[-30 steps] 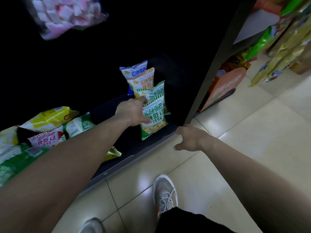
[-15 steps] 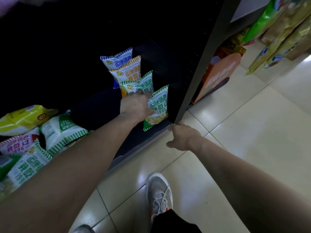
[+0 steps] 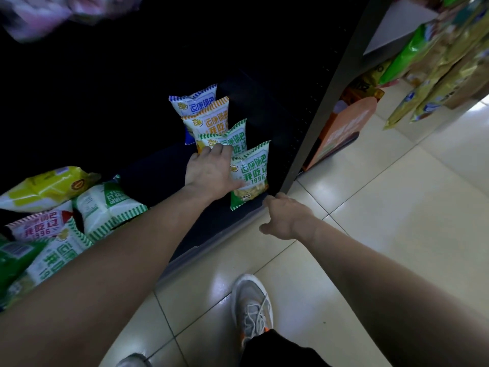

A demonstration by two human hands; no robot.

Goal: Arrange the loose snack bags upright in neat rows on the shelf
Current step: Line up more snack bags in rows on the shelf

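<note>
Here the dark shelf (image 3: 211, 223) spans nine to twelve o'clock, loose bags (image 3: 111, 205) heaped at nine, four upright bags (image 3: 209, 120) in a row at centre; the left hand (image 3: 211, 172) lies fingers-spread on the front bag (image 3: 251, 173), the right hand (image 3: 287, 219), loosely curled, touches the shelf edge at its corner

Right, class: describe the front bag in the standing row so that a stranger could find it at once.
Start at the grey upright post of the dark bottom shelf. Just left of its foot, four snack bags stand in a row running back. The one wanted is the front green-trimmed bag, nearest the shelf edge, beside the left hand; only it shows its whole face.
</note>
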